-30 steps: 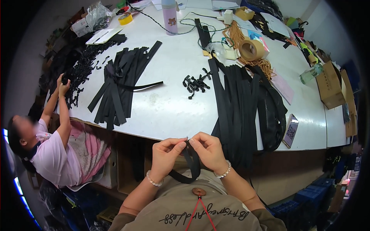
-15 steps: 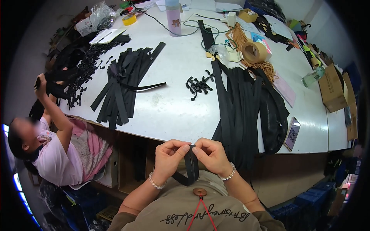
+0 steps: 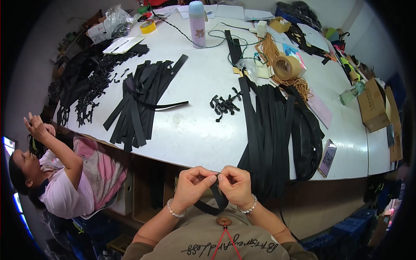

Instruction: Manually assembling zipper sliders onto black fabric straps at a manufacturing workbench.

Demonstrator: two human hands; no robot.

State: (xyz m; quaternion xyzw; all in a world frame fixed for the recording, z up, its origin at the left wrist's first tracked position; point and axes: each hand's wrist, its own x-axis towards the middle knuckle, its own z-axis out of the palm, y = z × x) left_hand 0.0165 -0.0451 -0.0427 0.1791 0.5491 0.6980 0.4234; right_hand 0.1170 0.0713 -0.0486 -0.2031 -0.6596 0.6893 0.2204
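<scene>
A black zipper tape hangs in a loop below my hands, in front of my shirt. My left hand pinches one part of it between thumb and fingers. Against it, thumb tips nearly touching, my right hand pinches the tape too. The fingers cover the spot where the two grips meet, so any small part there is hidden. Just beyond the table edge lies a small heap of black zipper pulls. To its right, long black tapes hang over the edge.
Another pile of black tapes lies left, near many loose pulls. A black pouch and a phone rest at right. Farther back stand a bottle and a tape roll. A co-worker sits at left.
Both my hands sit slightly lower in the picture, still pinching the tape, whose loop has swung and turned. The co-worker's raised hands have come down and no longer hold up the black material.
</scene>
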